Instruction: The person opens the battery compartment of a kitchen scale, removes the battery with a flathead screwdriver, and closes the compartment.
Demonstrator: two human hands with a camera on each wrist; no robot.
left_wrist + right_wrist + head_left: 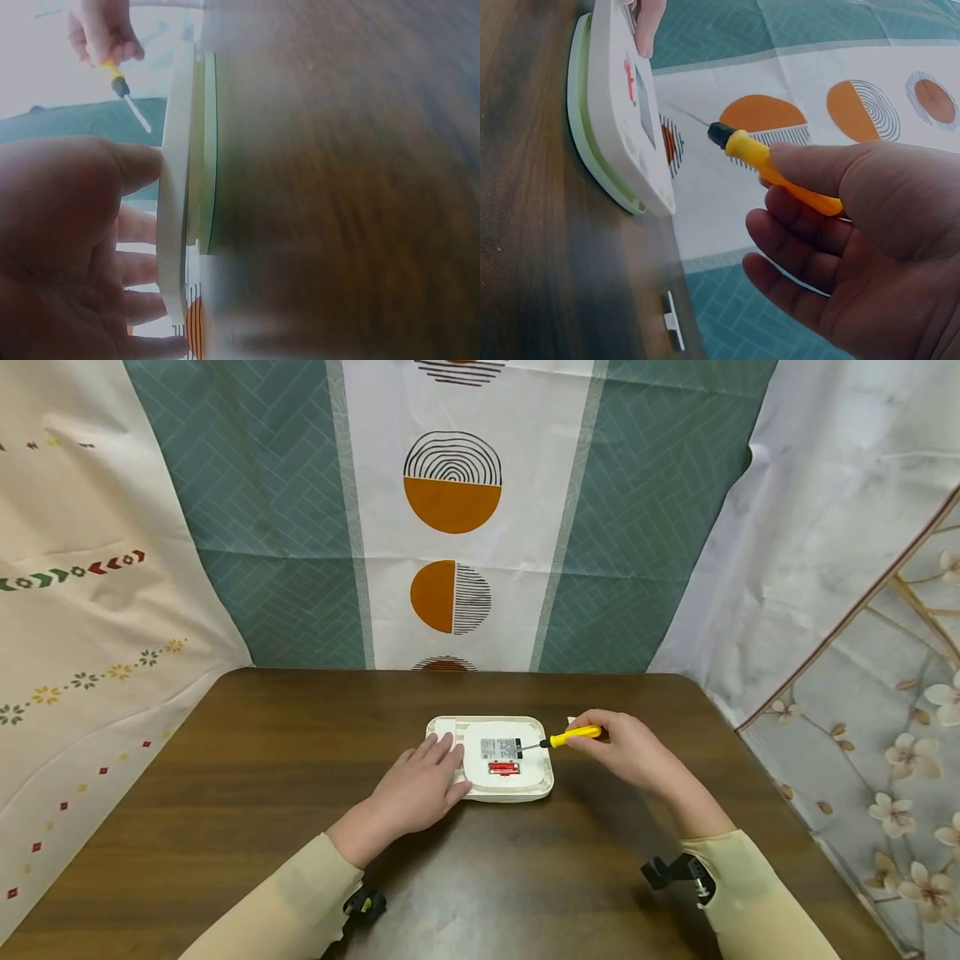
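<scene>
While right hand (632, 752) grips screwdriver (567, 737), device (487, 735) flat, rounded.

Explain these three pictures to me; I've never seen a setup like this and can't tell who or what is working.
No machine is working here: these are a person's bare hands. The wide picture comes from a camera on the head, looking forward and down. The other two come from cameras worn on the wrists, so they look tilted sideways.

On the brown table lies a white device with a grey label and a red part. The left hand rests on its side. The right hand holds a yellow screwdriver, its tip apart from the device. A small white piece lies nearby.
</scene>
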